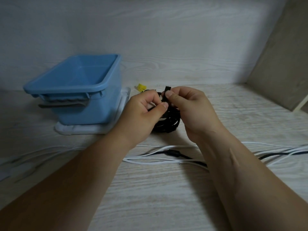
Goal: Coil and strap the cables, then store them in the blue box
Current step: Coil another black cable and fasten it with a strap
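— Where's the black coil point(168, 122)?

— Mid-table, between the two hands. Its lower loops rest on the table point(150, 197), and the top is covered by fingers.

— What are the hands doing?

— The left hand point(143, 110) is curled round the coil's upper left side, with the thumb pressed on top. The right hand point(191, 107) pinches a black strap point(166, 93) between thumb and forefinger, and the strap's end sticks up above the coil.

— And the box point(78, 90)?

— To the left of the hands, upright with its mouth open. It sits on a flat white tray point(93, 129), and a grey handle faces the camera. The tray's right edge lies just beside the left hand.

— What else is around?

— A small yellow thing point(141, 87) behind the left hand, near the tray's far corner. It's too blurred to name. On the near side, loose white cables point(158, 160) run across the table under both forearms. A black cable point(173, 153) with a thick plug lies among them and passes beneath the right forearm.

— Does anything stand between the coil and the box?

— Only the left hand and wrist. The loose cables lie nearer the camera than the coil.
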